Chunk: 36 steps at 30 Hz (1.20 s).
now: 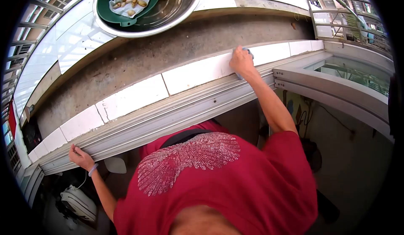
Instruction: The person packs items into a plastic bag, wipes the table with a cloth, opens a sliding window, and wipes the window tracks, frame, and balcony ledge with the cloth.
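My right hand (243,62) is closed around a blue-grey cloth (251,53) and presses it onto the white tiled sill (202,73). Most of the cloth is hidden under the fingers; one bit shows beside them and another below, near the track. At the far left, my left hand (81,157), with a pale band (93,169) on its wrist, curls its fingers against the edge of the metal window track (168,118). This grooved track runs along the near side of the tiles.
Beyond the tiles lies a concrete ledge (126,69). A steel basin (149,34) at the top holds a green strainer (110,8) with brown-yellow pieces on white paper. A sliding window sash (332,81) stands at the right; metal railings (345,8) border the outside.
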### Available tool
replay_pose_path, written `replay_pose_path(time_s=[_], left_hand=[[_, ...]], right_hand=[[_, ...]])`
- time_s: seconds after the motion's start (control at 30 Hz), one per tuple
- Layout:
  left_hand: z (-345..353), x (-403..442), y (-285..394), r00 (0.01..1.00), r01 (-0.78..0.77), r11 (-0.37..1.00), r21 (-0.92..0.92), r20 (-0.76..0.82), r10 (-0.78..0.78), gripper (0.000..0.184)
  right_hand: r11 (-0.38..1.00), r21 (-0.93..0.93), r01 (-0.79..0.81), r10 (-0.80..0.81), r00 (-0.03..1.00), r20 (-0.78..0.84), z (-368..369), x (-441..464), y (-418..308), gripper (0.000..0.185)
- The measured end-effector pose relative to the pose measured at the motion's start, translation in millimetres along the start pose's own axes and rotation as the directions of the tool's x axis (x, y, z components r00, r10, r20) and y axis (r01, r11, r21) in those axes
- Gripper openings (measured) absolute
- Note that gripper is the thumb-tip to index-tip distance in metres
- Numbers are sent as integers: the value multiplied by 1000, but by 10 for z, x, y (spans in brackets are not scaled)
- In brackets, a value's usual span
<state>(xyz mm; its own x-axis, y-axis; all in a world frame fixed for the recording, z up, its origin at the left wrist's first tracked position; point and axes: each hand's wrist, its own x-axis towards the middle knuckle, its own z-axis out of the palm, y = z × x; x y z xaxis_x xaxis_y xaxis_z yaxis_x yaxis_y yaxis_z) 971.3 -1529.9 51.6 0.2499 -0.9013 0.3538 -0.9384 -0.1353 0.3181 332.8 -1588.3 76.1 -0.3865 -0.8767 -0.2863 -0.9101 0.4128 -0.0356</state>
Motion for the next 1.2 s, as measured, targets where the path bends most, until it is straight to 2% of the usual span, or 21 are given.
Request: replay_pose_path(time_s=[0.07, 0.1, 0.17, 0.23, 0.27, 0.33, 0.4, 0.47, 0.57, 0.67, 0.73, 0.77, 0.8, 0.83, 0.87, 0.97, 1.07, 1.1, 1.13, 1.17, 1.2], left_hand=[[-30, 6, -11, 1000, -11, 1000, 7, 18, 11, 21], [-39, 16, -27, 999, -33, 999, 34, 39, 32, 21], [-37, 18, -55, 996, -66, 994, 92, 65, 60, 21], [-63, 38, -13, 994, -103, 991, 91, 56, 98, 20], [-72, 41, 24, 992, -121, 989, 91, 55, 116, 20], [-65, 41, 48, 996, -82, 995, 63, 42, 80, 20], [-52, 30, 55, 999, -49, 998, 30, 26, 48, 20], [-61, 37, 90, 998, -66, 997, 41, 19, 65, 20], [-69, 37, 93, 999, -31, 997, 70, 40, 29, 19], [-69, 49, 114, 998, -54, 995, 84, 16, 53, 19], [-52, 39, 61, 998, -64, 994, 87, -10, 65, 18], [-52, 36, 64, 998, -57, 995, 84, -12, 58, 18], [-43, 34, 78, 999, -47, 996, 80, -16, 49, 18], [-42, 32, 94, 999, -31, 997, 65, -24, 32, 17], [-48, 28, 92, 999, -46, 996, 74, -25, 48, 17], [-49, 36, 79, 995, -85, 991, 101, -46, 90, 15], [-61, 30, 103, 995, -84, 989, 123, -36, 89, 15], [-72, 41, 100, 994, -106, 987, 125, -25, 110, 14], [-83, 55, 105, 993, -111, 987, 118, -36, 116, 14], [-85, 52, 111, 992, -114, 988, 107, -43, 119, 14], [-72, 46, 111, 991, -117, 989, 90, -51, 122, 14]], right_hand=[[978, 188, 86, -76, 995, -60, 137, -89, -325, 31], [937, 342, 69, -52, 997, -60, 58, -132, -452, 31], [782, 621, 56, -23, 998, -61, -237, -131, -687, 33], [684, 729, 40, 95, 985, -143, -243, 22, -501, 34], [658, 753, -1, 154, 979, -133, -321, 95, -324, 34], [856, 517, 12, 198, 917, -348, -531, 173, 61, 30], [985, 173, -22, 111, 843, -526, -485, 269, 602, 28], [965, -38, -259, 229, 905, -359, -392, 243, 909, 29], [961, -143, -237, 199, 951, -236, 14, 153, 1085, 32], [995, 25, 100, -100, 995, 11, 15, -51, 347, 36], [985, 5, 174, -174, 984, 40, -28, -328, -356, 35], [971, 98, 217, -223, 973, 62, 8, -337, -556, 34], [916, 275, 294, -305, 952, 0, 197, -308, -719, 23], [884, 320, 341, -359, 933, -3, 179, -392, -1034, 20], [864, 353, 360, -386, 922, 4, 199, -463, -1321, 21], [653, 645, 396, -461, 884, -76, 315, -525, -2001, 26], [488, 829, 273, -354, 930, -98, 193, -448, -2313, 29], [448, 857, 255, -311, 943, -119, 87, -419, -2272, 30], [340, 906, 253, -306, 940, -148, 30, -353, -2156, 31], [317, 907, 275, -315, 933, -173, -91, -303, -1983, 31], [377, 882, 282, -329, 931, -158, -266, -282, -1764, 30]])
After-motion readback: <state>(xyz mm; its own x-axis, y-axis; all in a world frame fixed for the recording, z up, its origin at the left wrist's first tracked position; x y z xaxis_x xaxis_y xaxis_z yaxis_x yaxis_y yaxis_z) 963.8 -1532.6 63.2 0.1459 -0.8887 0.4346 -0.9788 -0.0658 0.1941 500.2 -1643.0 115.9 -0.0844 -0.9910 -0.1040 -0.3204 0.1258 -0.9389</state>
